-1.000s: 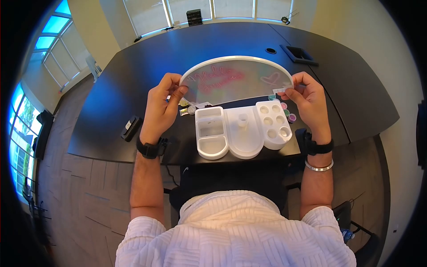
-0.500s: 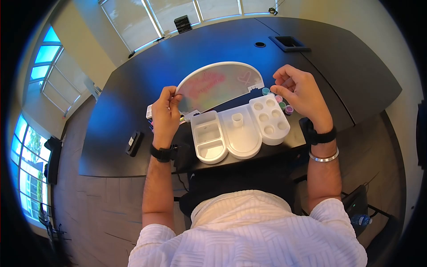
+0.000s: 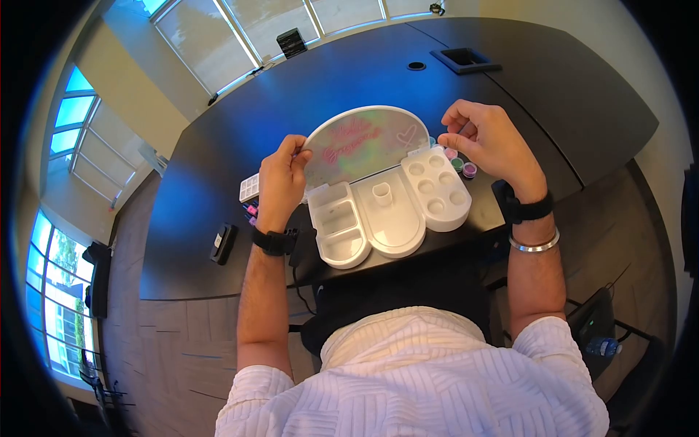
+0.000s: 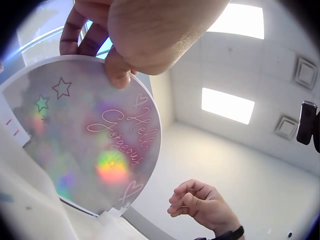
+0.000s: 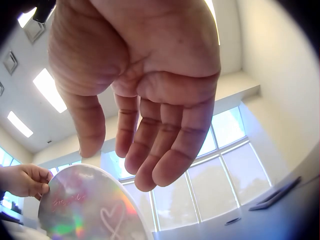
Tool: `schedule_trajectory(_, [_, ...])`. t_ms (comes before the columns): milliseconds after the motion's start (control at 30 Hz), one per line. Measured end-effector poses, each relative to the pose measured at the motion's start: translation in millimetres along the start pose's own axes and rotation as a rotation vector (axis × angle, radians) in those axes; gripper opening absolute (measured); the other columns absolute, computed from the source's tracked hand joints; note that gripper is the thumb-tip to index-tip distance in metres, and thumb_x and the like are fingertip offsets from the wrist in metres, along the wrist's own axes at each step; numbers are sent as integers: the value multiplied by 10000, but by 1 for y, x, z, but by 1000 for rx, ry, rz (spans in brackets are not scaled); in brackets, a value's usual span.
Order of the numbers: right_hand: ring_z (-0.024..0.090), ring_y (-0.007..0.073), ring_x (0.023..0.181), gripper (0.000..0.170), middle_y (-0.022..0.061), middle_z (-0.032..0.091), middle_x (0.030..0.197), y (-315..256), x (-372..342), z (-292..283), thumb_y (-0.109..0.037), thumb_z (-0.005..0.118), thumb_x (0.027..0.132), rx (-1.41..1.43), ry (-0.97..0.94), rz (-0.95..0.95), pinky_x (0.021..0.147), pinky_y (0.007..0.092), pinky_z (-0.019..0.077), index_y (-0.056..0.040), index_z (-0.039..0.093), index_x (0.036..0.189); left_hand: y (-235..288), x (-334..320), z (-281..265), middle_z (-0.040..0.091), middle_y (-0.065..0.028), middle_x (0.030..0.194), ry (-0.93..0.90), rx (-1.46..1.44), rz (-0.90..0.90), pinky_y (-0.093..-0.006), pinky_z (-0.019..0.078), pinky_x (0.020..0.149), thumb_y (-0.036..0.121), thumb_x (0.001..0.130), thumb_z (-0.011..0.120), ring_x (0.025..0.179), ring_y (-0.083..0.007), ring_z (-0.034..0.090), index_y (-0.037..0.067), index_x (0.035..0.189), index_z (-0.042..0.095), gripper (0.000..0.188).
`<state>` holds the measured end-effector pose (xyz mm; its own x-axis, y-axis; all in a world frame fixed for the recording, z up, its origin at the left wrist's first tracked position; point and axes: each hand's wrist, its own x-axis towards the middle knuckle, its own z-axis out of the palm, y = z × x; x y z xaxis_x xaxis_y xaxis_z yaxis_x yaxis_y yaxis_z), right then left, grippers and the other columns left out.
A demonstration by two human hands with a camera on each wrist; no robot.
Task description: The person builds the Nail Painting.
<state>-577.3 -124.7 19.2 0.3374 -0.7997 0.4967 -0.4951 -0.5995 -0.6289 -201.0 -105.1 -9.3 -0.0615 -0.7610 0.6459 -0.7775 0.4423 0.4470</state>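
A half-round iridescent panel [image 3: 364, 143] with a white rim and pink lettering stands tilted at the back of a white organizer [image 3: 397, 237]. The left hand [image 3: 282, 182] pinches the panel's left edge between thumb and fingers; the left wrist view shows the thumb on the lettered face [image 4: 95, 135]. Off the panel's right side, the right hand [image 3: 499, 142] is raised, holding nothing, its fingers loosely bent in the right wrist view [image 5: 140, 95]. The organizer has compartments at left, a small cup in its middle tray and round wells at right.
Small colored jars [image 3: 469, 170] lie right of the organizer. A white gridded case [image 3: 249, 189] and pink items [image 3: 252, 211] sit left of the left hand, with a black object [image 3: 223, 244] nearer the table's left edge. A black recessed box [image 3: 466, 60] is at the back.
The right hand has let go of the panel's right side and moved off it. The panel has come down and back against the organizer, with the left hand still holding it.
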Motion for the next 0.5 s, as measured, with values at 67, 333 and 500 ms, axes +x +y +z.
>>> schedule_trajectory(67, [709,142,659,237,104,726,874,1,0,1,-139,850,953,2,-2,1,468,304,543,29,715,1055,-3,1,2,768,-210,925,7,-22,-11,-408,576,746,59,1040,699,803,-359,762,6,1142,696,114])
schedule_trajectory(333, [714,146,669,243,100,740,882,3,1,1,-141,839,956,-37,-1,-33,500,311,556,32,714,1072,-2,4,3,771,-152,927,-27,-46,-34,-362,570,781,62,1050,689,821,-247,725,4,1156,700,121])
schedule_trajectory(500, [704,149,657,247,102,732,878,1,1,3,-141,837,957,14,-30,26,487,311,548,34,711,1076,-8,5,6,755,-114,905,-134,-26,-42,-324,563,798,60,1065,674,815,-164,688,-4,1163,696,120])
